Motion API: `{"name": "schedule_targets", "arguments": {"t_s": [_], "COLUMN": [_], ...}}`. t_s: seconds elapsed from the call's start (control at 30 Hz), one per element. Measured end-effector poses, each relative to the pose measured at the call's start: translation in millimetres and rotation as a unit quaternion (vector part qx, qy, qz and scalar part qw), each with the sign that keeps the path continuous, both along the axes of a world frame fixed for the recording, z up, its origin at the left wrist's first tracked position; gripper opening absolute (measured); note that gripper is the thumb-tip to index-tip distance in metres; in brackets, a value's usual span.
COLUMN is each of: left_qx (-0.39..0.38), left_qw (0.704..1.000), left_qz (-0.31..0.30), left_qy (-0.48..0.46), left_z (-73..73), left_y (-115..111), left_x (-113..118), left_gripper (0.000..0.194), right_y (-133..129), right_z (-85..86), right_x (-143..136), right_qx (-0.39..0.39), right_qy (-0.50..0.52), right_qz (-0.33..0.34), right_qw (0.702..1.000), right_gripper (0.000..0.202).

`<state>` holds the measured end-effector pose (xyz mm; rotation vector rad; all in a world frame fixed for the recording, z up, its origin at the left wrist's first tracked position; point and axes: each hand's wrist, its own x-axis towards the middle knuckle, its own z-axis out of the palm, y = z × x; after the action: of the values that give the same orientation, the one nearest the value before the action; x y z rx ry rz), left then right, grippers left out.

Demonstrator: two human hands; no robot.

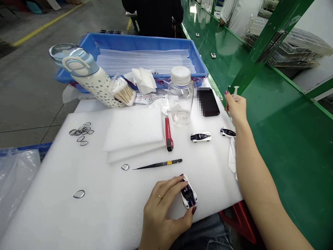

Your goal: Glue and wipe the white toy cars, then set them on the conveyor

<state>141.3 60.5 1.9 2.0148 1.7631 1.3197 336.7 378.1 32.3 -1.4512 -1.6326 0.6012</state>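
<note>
My left hand (166,210) grips a small white toy car (188,193) with dark blue markings between fingers and thumb, at the front of the white foam sheet (109,215). Out to the right, over the edge by the green bench, my right hand (237,108) is closed around a small syringe (236,90); its white plunger top shows and the rest is hidden by the fingers. Two similar cars lie beyond, one toy car (201,137) on the foam and another toy car (228,132) beside my right forearm. Black tweezers (158,164) lie left of my left hand.
A red utility knife (168,133), clear jar (180,97), phone (209,102), and cotton swabs (125,93) stand or lie behind. Thin rings (81,130) lie left. A blue bin (140,41) and bottle (91,80) are at the back; a green bench (281,139) runs along the right.
</note>
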Motion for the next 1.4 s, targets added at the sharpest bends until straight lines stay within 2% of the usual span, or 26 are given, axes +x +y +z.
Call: {"name": "schedule_targets", "arguments": {"t_s": [0.07,0.2,0.33,0.4,0.47,0.57,0.63,0.7,0.73,0.8,0.9,0.97,1.03,1.1,1.2,1.27,1.33,1.4], "left_qx": [-0.001,-0.006,-0.003,-0.003,-0.005,-0.004,0.001,0.005,0.007,0.008,0.007,0.002,-0.004,-0.007,-0.005,-0.001,-0.001,-0.004], "left_qw": [1.000,1.000,1.000,1.000,1.000,1.000,1.000,0.999,0.999,0.999,0.999,0.998,0.998,0.998,0.998,0.998,0.998,0.998], "left_qz": [-0.003,-0.003,-0.002,-0.003,-0.004,-0.005,-0.007,-0.011,-0.013,-0.018,-0.027,-0.031,-0.032,-0.033,-0.031,-0.030,-0.032,-0.034], "left_qy": [-0.004,-0.005,-0.004,-0.005,-0.007,-0.013,-0.021,-0.030,-0.034,-0.041,-0.047,-0.049,-0.053,-0.056,-0.053,-0.050,-0.051,-0.053], "left_z": [0.4,0.9,0.1,-0.4,-0.3,1.3,3.1,4.9,5.6,6.6,6.7,6.3,5.7,5.2,4.8,5.1,5.7,6.5], "left_y": [-0.2,-0.3,-0.4,-0.4,-0.1,0.8,1.5,1.7,1.7,1.3,0.0,-1.0,-1.8,-2.2,-2.2,-2.1,-2.1,-2.1], "left_x": [0.0,-0.3,-0.3,-0.2,-0.2,0.1,0.3,0.4,0.3,0.0,-0.4,-0.5,-0.4,-0.3,-0.3,-0.5,-0.8,-1.0], "left_gripper": [0.033,0.033,0.032,0.032,0.032,0.032,0.032,0.033,0.034,0.035,0.037,0.038,0.040,0.042,0.040,0.039,0.039,0.038], "right_y": [-3.6,-12.8,-13.0,-11.9,-16.0,-42.8,-75.2,-112.5,-130.3,-160.4,-189.4,-200.7,-207.4,-210.5,-211.5,-211.8,-212.2,-212.5], "right_z": [2.7,6.9,3.6,6.6,20.8,63.7,91.6,102.0,98.1,75.0,28.6,9.2,3.2,5.7,11.6,12.5,10.1,5.5], "right_x": [1.0,-3.3,-7.2,-5.5,-1.3,5.5,6.5,3.0,-0.3,-9.0,-21.8,-27.2,-30.4,-32.7,-35.1,-35.1,-34.8,-35.6], "right_qx": [-0.017,-0.120,-0.131,-0.122,-0.086,0.012,0.073,0.094,0.080,0.013,-0.144,-0.167,-0.122,-0.088,-0.155,-0.179,-0.140,-0.103], "right_qy": [-0.019,-0.064,-0.082,-0.058,0.033,0.217,0.294,0.309,0.304,0.281,0.198,0.212,0.282,0.310,0.209,0.188,0.232,0.235], "right_qz": [-0.002,0.009,-0.015,-0.015,0.000,0.058,0.139,0.237,0.273,0.297,0.235,0.198,0.176,0.146,0.155,0.181,0.177,0.138], "right_qw": [1.000,0.991,0.988,0.991,0.996,0.974,0.943,0.916,0.909,0.913,0.941,0.942,0.935,0.935,0.953,0.949,0.946,0.957], "right_gripper": [0.039,0.043,0.044,0.043,0.040,0.037,0.043,0.048,0.050,0.051,0.050,0.052,0.052,0.052,0.051,0.053,0.054,0.054]}}
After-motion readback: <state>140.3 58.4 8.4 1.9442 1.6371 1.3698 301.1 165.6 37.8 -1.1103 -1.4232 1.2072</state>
